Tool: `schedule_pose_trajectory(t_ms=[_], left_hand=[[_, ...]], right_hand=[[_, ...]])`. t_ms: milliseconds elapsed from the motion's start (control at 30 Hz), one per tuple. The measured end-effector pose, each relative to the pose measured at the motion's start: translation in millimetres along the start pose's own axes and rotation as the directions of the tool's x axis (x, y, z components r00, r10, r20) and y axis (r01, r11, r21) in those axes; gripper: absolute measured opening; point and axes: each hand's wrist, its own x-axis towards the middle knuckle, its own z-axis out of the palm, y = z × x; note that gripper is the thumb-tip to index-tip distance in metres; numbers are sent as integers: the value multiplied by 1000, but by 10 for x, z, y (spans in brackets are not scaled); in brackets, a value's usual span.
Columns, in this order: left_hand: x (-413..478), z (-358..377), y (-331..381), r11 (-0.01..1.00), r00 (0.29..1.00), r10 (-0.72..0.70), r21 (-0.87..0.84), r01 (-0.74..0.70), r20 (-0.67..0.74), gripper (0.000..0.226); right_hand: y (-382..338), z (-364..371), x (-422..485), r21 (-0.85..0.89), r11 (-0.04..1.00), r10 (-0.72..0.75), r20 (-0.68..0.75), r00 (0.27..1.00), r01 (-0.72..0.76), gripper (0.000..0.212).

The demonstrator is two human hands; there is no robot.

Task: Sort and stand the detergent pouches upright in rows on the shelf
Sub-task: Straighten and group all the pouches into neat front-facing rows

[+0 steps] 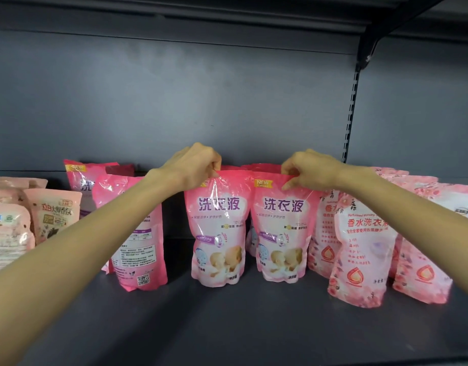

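Seemingly both hands, left [194,165] and right [311,167], pinched glossy pink plastic detergent pouches [218,231] atop the dark shelf [227,326]; released carelessly, they might slump.

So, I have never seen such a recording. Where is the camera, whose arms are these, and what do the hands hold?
There is no machine here. One camera, worn on a person's head, looks forward and down, so both arms are that person's own. The left hand pinches the top edge of one pink pouch; the right hand pinches the top of its twin pouch. Both stand upright, side by side, on the dark shelf. Left of them, a similar pouch shows its back. On the right stand paler rose pouches; far left, small pale packs.
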Motion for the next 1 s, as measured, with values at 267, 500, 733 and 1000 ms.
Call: schedule_pose_trajectory(t_ms=[267,500,733,1000], left_hand=[[-78,-17,46,996,996,-88,7,89,-33,18],[-75,-4,131,996,998,-63,54,64,-21,19],[-127,-34,79,998,999,-16,56,14,29,5],[-250,57,148,954,999,-51,296,49,1,33]], right_hand=[[29,10,70,-46,997,53,-82,995,-57,29],[52,-12,84,65,997,37,26,999,-38,24],[50,15,51,46,998,43,4,999,-43,23],[-61,8,-146,-154,980,116,-52,992,-122,34]])
